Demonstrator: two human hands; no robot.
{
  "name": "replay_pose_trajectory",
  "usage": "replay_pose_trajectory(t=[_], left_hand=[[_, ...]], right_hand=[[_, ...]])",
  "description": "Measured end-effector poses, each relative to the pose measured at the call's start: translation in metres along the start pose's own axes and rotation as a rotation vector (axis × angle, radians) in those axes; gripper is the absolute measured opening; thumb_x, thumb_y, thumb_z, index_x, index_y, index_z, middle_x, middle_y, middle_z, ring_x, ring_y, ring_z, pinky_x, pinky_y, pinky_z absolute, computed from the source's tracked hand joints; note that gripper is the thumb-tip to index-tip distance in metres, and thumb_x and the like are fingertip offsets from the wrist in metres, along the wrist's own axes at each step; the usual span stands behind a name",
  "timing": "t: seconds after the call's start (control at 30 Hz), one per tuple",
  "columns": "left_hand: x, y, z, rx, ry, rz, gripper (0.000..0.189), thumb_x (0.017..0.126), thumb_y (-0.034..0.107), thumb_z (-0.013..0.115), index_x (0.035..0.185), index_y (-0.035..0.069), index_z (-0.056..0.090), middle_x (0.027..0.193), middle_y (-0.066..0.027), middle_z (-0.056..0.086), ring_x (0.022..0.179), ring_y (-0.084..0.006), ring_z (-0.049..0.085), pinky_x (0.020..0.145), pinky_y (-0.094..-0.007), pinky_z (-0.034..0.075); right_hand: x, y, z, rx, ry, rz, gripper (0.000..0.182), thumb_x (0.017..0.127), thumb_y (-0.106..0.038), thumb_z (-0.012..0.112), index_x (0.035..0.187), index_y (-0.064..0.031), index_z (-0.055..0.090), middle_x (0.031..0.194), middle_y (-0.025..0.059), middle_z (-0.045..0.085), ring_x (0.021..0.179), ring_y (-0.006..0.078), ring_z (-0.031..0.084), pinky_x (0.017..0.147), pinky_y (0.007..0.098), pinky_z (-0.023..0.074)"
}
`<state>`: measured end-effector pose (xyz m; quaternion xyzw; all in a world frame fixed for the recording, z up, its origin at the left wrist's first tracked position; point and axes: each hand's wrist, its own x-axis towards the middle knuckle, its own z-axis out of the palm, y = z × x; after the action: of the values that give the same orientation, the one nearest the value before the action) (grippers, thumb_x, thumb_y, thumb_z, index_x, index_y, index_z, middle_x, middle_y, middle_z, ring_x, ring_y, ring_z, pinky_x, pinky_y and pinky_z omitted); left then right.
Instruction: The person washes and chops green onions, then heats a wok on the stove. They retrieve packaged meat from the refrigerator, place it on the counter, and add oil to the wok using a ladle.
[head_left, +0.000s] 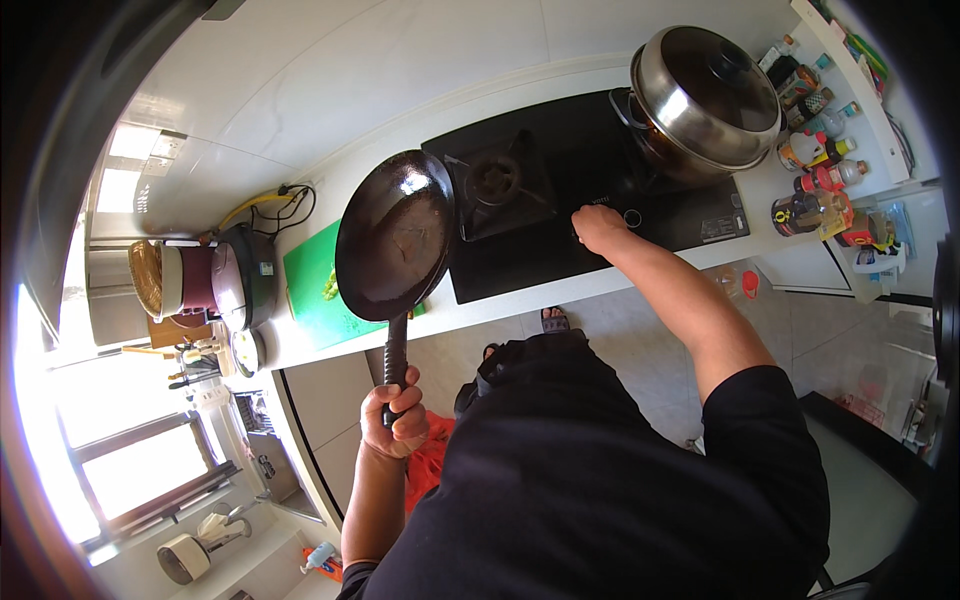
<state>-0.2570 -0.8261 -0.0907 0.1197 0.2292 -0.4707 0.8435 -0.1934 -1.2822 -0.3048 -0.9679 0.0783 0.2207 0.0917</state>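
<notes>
My left hand (395, 412) grips the ribbed black handle (396, 352) of a dark wok (397, 236). The wok is held off the burner, tilted, with its inside facing me; only a slight sheen shows in it. It covers part of a green cutting board (307, 296) and the left edge of a black gas cooktop (510, 262). At the cooktop's front, my right hand (600, 229) has its fingers closed on a control knob, which the hand mostly hides. Behind it lies the bare left burner (493, 180); I see no flame there.
A lidded steel pot (705, 105) stands on the right burner. Several sauce bottles (817, 161) crowd the right corner. Chopped green pieces (331, 285) lie on the board, and a rice cooker (244, 277) stands left of it. A red plastic bag (430, 457) is below the counter.
</notes>
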Motion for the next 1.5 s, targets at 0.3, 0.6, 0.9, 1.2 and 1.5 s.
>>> replay_pose_trajectory(t=[0.3, 0.6, 0.9, 1.2, 1.5], left_hand=[[-0.003, -0.001, 0.000, 0.020, -0.018, 0.000, 0.029, 0.095, 0.016, 0.049, 0.120, 0.003, 0.045, 0.068, -0.0005, 0.048, 0.046, -0.0146, 0.044, 0.043, -0.0279, 0.040], [-0.020, -0.016, -0.002, 0.041, -0.034, 0.058, 0.030, 0.095, 0.017, 0.048, 0.121, 0.003, 0.045, 0.068, 0.0003, 0.047, 0.046, -0.0135, 0.044, 0.044, -0.0274, 0.041], [-0.049, -0.034, -0.011, 0.005, 0.004, 0.140, 0.032, 0.094, 0.018, 0.049, 0.123, 0.003, 0.046, 0.068, -0.0007, 0.047, 0.045, -0.0162, 0.046, 0.044, -0.0283, 0.042], [-0.077, -0.051, -0.014, -0.051, 0.062, 0.234, 0.026, 0.094, 0.017, 0.049, 0.116, 0.004, 0.045, 0.069, -0.0015, 0.048, 0.047, -0.0172, 0.050, 0.041, -0.0274, 0.043], [-0.087, -0.051, -0.023, -0.177, 0.107, 0.259, 0.028, 0.092, 0.016, 0.052, 0.117, 0.005, 0.046, 0.066, -0.0026, 0.045, 0.044, -0.0183, 0.044, 0.042, -0.0309, 0.042]], right_hand=[[0.004, -0.002, 0.004, 0.039, -0.004, 0.090, 0.019, 0.087, -0.016, 0.068, 0.098, -0.0029, 0.076, 0.106, 0.0177, 0.073, 0.103, 0.0350, 0.070, 0.083, 0.0455, 0.0595], [0.013, 0.004, 0.003, 0.036, 0.081, 0.326, 0.039, 0.092, -0.041, 0.055, 0.106, -0.0108, 0.077, 0.114, 0.0130, 0.073, 0.104, 0.0330, 0.071, 0.083, 0.0454, 0.0577], [0.083, -0.093, -0.090, 0.191, 0.263, 0.073, 0.042, 0.086, -0.043, 0.067, 0.115, -0.0130, 0.071, 0.121, 0.0121, 0.065, 0.111, 0.0310, 0.067, 0.087, 0.0443, 0.0576], [0.120, -0.119, -0.084, 0.070, 0.196, 0.070, 0.042, 0.083, -0.045, 0.076, 0.111, -0.0139, 0.075, 0.121, 0.0077, 0.069, 0.110, 0.0289, 0.069, 0.085, 0.0408, 0.0588], [0.121, -0.110, -0.095, 0.084, 0.149, -0.050, 0.030, 0.089, -0.033, 0.071, 0.105, -0.0089, 0.075, 0.108, 0.0118, 0.073, 0.105, 0.0327, 0.070, 0.084, 0.0446, 0.0581]])
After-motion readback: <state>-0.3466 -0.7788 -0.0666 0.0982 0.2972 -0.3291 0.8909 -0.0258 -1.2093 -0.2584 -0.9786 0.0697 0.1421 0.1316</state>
